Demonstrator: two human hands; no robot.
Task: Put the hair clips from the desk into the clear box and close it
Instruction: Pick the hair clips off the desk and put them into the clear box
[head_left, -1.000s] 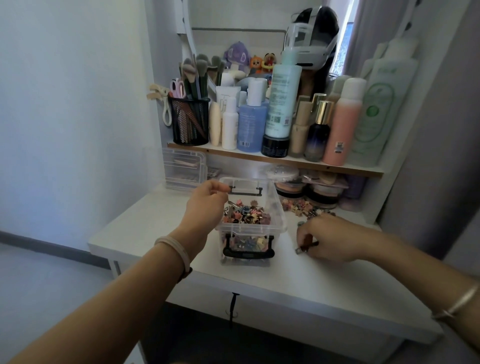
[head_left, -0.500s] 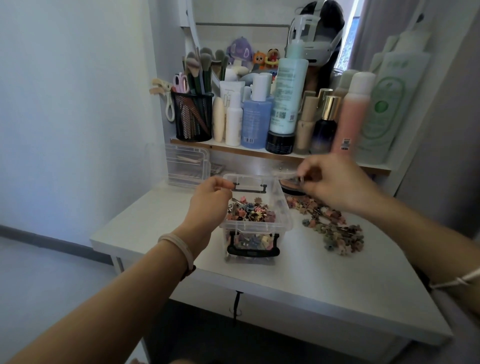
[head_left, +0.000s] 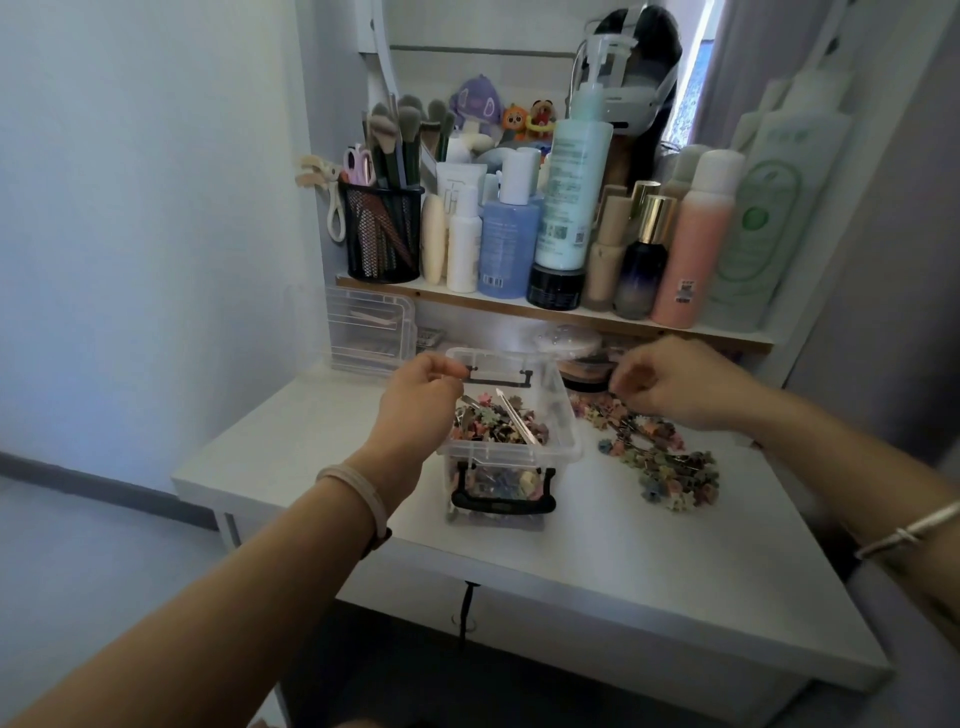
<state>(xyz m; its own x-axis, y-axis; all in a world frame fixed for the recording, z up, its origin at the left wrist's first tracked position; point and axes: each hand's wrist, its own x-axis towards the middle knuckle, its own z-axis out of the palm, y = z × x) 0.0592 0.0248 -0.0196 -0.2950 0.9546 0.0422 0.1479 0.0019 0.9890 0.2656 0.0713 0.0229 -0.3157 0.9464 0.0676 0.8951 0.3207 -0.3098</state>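
Clear box (head_left: 519, 456) holds heaped hair clips (head_left: 488, 428); left hand (head_left: 415, 397) grips its rim, right hand (head_left: 680, 387) curled, grasp indiscernible.

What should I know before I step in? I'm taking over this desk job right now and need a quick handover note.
Left hand: grips the clear box at its left rim.
Right hand: raised to the right of the box, fingers curled; whether it holds a clip is unclear.
Done: many hair clips lie in the box, which stands open with no lid on it.
Left: a pile of clips on the desk, right of the box, needs moving in; then close the box.
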